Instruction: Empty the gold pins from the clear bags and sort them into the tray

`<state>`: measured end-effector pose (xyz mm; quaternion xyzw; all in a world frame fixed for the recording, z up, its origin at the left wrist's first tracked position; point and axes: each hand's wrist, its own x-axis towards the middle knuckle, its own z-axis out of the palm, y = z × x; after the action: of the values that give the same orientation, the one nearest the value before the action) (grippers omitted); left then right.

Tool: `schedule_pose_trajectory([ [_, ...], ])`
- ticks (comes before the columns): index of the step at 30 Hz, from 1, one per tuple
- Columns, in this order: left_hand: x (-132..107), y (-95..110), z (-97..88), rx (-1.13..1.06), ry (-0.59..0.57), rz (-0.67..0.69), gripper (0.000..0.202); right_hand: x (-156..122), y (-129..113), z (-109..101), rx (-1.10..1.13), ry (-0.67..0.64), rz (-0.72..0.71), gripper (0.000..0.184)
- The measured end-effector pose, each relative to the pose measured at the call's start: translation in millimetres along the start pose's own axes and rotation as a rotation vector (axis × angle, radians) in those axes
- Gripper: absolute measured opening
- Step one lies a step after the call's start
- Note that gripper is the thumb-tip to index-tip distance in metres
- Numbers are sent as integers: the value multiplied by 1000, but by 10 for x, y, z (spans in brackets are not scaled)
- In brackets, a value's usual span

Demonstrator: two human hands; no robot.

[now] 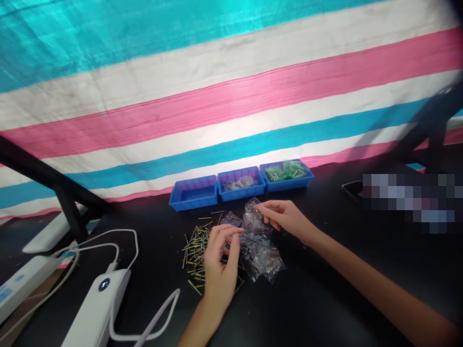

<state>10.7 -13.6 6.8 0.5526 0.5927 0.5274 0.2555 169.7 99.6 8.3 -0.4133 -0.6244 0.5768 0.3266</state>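
Observation:
My right hand [284, 217] pinches the top of a small clear plastic bag [252, 212] between thumb and fingertips. Beneath and in front of it lies a heap of similar clear bags [265, 260], some with thin pieces inside. My left hand [220, 255] hovers at the left edge of that heap, fingers loosely bent and the thumb a little apart from them; nothing shows between them. Left of this hand, and partly hidden by it, spreads a loose pile of thin metal rods with yellow parts [197, 248].
Behind the heap stand three blue trays: a bare left tray [193, 193], a middle tray [241, 193] with clear bags, and a right tray [289, 184] with green bags. A white power bank [96, 308], cables [135, 243] and a power strip [27, 282] occupy the left. A phone [350, 189] lies right.

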Motion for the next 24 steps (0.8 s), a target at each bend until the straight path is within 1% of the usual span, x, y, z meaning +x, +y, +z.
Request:
schedule_pose_trajectory([
  [2, 2, -10, 3, -2, 0, 21, 16, 137, -97, -19, -18, -3, -47, 31],
  [5, 14, -28, 5, -7, -7, 45, 16, 358, -224, -71, -38, 45, -110, 32],
  [8, 30, -45, -2, -2, -4, 43, 16, 480, -246, -129, -128, 119, -141, 45],
  [9, 34, -49, -6, 0, 0, 43, 16, 479, -224, -141, -176, 134, -160, 48],
  [10, 38, -50, -9, 1, 4, 44, 16, 457, -189, -145, -235, 129, -182, 48],
  [13, 39, -46, -9, 6, 3, 39, 16, 301, -48, -115, -487, 15, -247, 32],
  [14, 37, -43, -5, 9, -3, 37, 16, 240, -2, -94, -586, -27, -259, 31],
  [15, 34, -40, 0, 13, -10, 35, 16, 183, 39, -70, -679, -59, -266, 34],
  [17, 27, -37, 12, 15, -25, 33, 16, 104, 100, -25, -805, -88, -267, 47],
  [18, 24, -37, 18, 13, -33, 31, 16, 84, 119, -9, -836, -94, -257, 52],
  [21, 19, -41, 33, 11, -56, 24, 16, 79, 140, 10, -868, -73, -187, 58],
  [23, 19, -44, 41, 16, -75, 18, 16, 84, 133, 4, -874, -42, -145, 56],
  [24, 19, -45, 44, 20, -83, 16, 17, 81, 127, -1, -875, -33, -135, 50],
])
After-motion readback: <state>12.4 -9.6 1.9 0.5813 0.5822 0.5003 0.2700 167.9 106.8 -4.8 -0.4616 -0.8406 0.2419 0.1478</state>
